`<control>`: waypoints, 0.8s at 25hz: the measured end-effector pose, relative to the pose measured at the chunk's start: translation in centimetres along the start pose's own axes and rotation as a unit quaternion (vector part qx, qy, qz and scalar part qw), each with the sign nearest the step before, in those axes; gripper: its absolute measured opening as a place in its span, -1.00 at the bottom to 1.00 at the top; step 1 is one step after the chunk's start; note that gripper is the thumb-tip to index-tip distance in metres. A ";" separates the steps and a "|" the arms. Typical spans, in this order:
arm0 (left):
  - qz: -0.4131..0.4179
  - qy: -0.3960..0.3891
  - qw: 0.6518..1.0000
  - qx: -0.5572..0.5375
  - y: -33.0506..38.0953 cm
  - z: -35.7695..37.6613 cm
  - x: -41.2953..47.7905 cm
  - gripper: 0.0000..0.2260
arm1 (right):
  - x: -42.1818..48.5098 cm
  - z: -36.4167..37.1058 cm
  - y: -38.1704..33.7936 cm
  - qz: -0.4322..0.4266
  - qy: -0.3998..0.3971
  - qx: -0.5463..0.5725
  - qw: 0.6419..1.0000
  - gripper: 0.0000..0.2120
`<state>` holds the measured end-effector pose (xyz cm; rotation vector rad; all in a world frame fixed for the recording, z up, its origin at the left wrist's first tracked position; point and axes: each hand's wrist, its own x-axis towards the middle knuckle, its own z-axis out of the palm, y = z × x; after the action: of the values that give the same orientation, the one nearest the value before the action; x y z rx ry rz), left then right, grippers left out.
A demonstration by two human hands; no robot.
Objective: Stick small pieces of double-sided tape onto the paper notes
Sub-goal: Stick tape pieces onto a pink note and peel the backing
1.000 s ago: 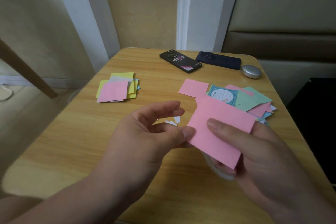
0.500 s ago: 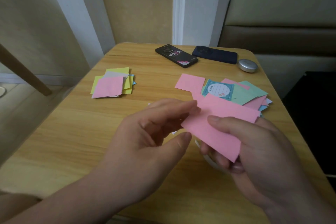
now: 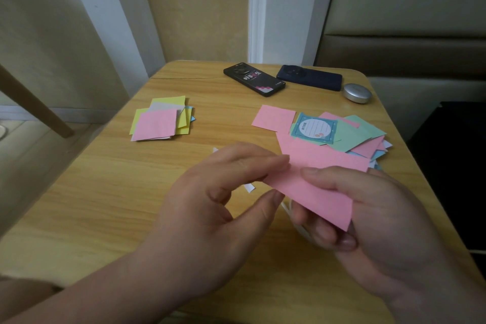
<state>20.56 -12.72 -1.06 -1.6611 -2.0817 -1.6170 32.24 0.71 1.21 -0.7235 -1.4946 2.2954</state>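
Pinching a pink note (image 3: 315,192), the right hand (image 3: 381,218) has its thumb on top and curled fingers beneath. Under the note, a white tape roll (image 3: 286,210) peeks out. The left hand (image 3: 210,205) sets curled fingertips on the note's left corner, thumb spread away below; whether it grips I cannot tell. Just beyond the note lie loose notes (image 3: 355,134); far left of the note, a stack (image 3: 157,123); farthest beyond it, two phones (image 3: 253,79).
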 end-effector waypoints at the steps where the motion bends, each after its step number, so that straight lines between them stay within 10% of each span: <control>1: 0.028 -0.002 0.999 0.044 0.0 -0.1 0.1 -0.75 | 0.0 0.0 0.0 0.001 -0.006 0.004 1.000 -0.84; 14: 0.143 -0.012 0.976 0.165 0.6 -0.7 0.5 -0.76 | -0.5 -0.7 -0.8 0.079 -0.116 0.048 0.989 -0.94; 20: 0.042 -0.023 0.996 0.076 1.6 -1.0 1.1 -0.30 | -0.8 -0.7 -0.5 0.061 -0.118 0.051 0.990 -0.91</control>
<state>20.73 -12.85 1.09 -1.7249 -2.0669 -1.3727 33.27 1.09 1.62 -0.5450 -1.4508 2.6065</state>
